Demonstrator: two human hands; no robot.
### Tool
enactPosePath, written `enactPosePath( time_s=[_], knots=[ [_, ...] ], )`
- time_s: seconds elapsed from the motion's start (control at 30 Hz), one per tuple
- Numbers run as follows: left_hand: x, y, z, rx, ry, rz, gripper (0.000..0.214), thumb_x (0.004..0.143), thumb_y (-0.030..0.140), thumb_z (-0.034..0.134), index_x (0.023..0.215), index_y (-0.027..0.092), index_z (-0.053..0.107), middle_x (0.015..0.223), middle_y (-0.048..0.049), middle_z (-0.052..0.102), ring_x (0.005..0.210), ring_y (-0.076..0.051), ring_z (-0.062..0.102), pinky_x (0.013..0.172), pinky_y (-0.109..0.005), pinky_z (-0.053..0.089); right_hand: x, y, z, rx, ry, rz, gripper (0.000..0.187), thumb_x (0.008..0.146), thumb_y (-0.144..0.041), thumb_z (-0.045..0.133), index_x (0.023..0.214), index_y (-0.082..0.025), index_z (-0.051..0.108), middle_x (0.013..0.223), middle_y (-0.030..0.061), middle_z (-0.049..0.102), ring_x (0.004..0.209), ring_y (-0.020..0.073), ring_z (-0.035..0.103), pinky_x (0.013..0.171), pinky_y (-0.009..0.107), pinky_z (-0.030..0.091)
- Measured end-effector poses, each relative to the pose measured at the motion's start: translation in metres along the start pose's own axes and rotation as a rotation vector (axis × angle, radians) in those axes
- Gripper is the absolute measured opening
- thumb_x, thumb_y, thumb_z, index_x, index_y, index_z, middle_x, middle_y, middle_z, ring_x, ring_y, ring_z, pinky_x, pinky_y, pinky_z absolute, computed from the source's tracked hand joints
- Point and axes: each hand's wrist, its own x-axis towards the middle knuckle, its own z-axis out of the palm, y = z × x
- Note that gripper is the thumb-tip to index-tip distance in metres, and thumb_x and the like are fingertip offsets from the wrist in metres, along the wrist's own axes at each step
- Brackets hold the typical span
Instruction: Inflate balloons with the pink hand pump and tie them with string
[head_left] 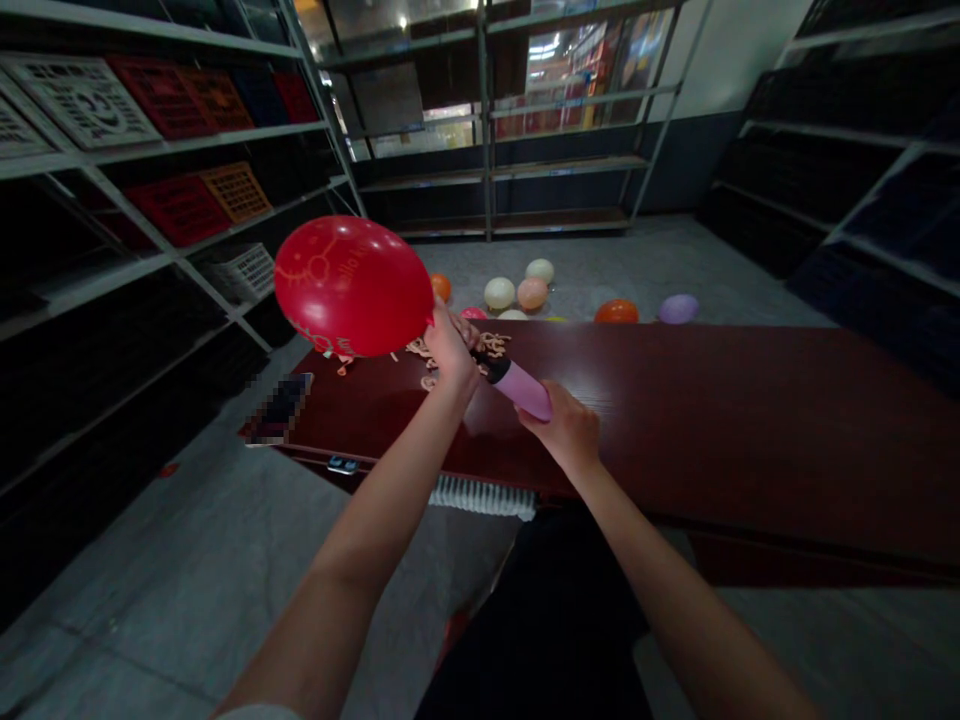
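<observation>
I have the left hand closed at the neck of the red balloon, which bulges out left of it, and the right hand wrapped around the pink pump. I'd judge a snug pinch and straight, steady strokes best. The glossy counter spreads beneath the 2 hands; beyond them, balloons lie on the floor before metal shelves.

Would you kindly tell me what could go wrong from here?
The glossy red printed balloon might escape and deflate if the left hand loosens at its neck. The lilac, black-ended cylinder in the right hand might scatter the thin peach-coloured curls near it. The flat, dark, rectangular object at the reddish-brown table's left end could be knocked off.
</observation>
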Motion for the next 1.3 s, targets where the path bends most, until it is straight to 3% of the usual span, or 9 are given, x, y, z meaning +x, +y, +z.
enactPosePath(
  time_s=[0.13,0.27,0.47,0.7,0.83,0.93,1.1,1.3],
  knots=[
    [-0.014,-0.024,0.002,0.012,-0.040,-0.058,0.056,0.102,0.049,0.057,0.061,0.023,0.030,0.043,0.0080,0.026,0.032,-0.006,0.025,0.036,-0.023,0.021,0.000,0.001,0.001,-0.011,0.004,0.027,0.039,0.089,-0.047,0.068,0.116,-0.020,0.067,0.101,0.0092,0.078,0.084,0.0250,0.072,0.064,0.030,0.040],
    [-0.008,-0.015,-0.012,0.019,0.017,-0.087,0.054,0.104,0.042,0.054,0.061,0.023,0.028,0.043,0.0082,0.026,0.032,-0.006,0.026,0.036,-0.022,0.021,0.000,-0.004,0.004,-0.024,-0.026,-0.025,0.040,0.088,-0.048,0.071,0.117,-0.020,0.067,0.100,0.0080,0.079,0.083,0.0236,0.073,0.063,0.030,0.039],
    [0.003,0.021,-0.047,0.010,0.157,-0.098,0.045,0.104,0.023,0.045,0.063,0.022,0.026,0.045,0.0089,0.027,0.033,-0.006,0.026,0.038,-0.022,0.021,-0.004,-0.014,0.005,-0.078,-0.056,-0.184,0.041,0.088,-0.047,0.074,0.118,-0.020,0.068,0.097,0.0063,0.079,0.079,0.0219,0.073,0.064,0.029,0.040],
    [0.010,0.081,-0.073,-0.015,0.203,-0.055,0.041,0.102,0.021,0.043,0.065,0.022,0.027,0.047,0.0084,0.027,0.034,-0.006,0.026,0.039,-0.022,0.021,-0.008,-0.017,-0.007,-0.048,-0.101,-0.282,0.039,0.089,-0.046,0.072,0.117,-0.019,0.068,0.102,0.0093,0.079,0.084,0.0233,0.075,0.067,0.029,0.044],
    [0.025,0.116,-0.082,-0.023,0.163,-0.044,0.042,0.104,0.025,0.043,0.065,0.022,0.028,0.047,0.0083,0.026,0.034,-0.007,0.024,0.039,-0.022,0.022,-0.008,-0.016,-0.004,-0.025,-0.082,-0.338,0.037,0.092,-0.048,0.068,0.114,-0.018,0.069,0.095,0.0089,0.078,0.079,0.0236,0.074,0.063,0.030,0.043],
    [0.036,0.128,-0.081,-0.034,0.114,-0.013,0.048,0.104,0.036,0.052,0.065,0.022,0.026,0.048,0.0086,0.024,0.035,-0.007,0.024,0.039,-0.022,0.022,-0.009,-0.016,0.000,0.005,-0.050,-0.361,0.039,0.094,-0.050,0.064,0.116,-0.017,0.068,0.095,0.0094,0.078,0.077,0.0231,0.073,0.062,0.030,0.043],
    [0.038,0.112,-0.063,-0.052,0.086,0.055,0.057,0.100,0.052,0.059,0.064,0.022,0.026,0.048,0.0082,0.025,0.036,-0.006,0.025,0.039,-0.022,0.022,-0.007,-0.011,0.000,-0.014,-0.007,-0.312,0.037,0.096,-0.050,0.061,0.113,-0.017,0.068,0.093,0.0085,0.077,0.076,0.0227,0.072,0.063,0.030,0.044],
    [0.026,0.065,-0.033,-0.041,0.031,0.015,0.058,0.098,0.056,0.062,0.064,0.022,0.029,0.050,0.0079,0.027,0.037,-0.006,0.026,0.040,-0.023,0.023,-0.001,-0.004,0.000,-0.033,0.012,-0.198,0.040,0.094,-0.050,0.062,0.117,-0.017,0.066,0.095,0.0099,0.078,0.080,0.0235,0.072,0.065,0.030,0.043]
  ],
)
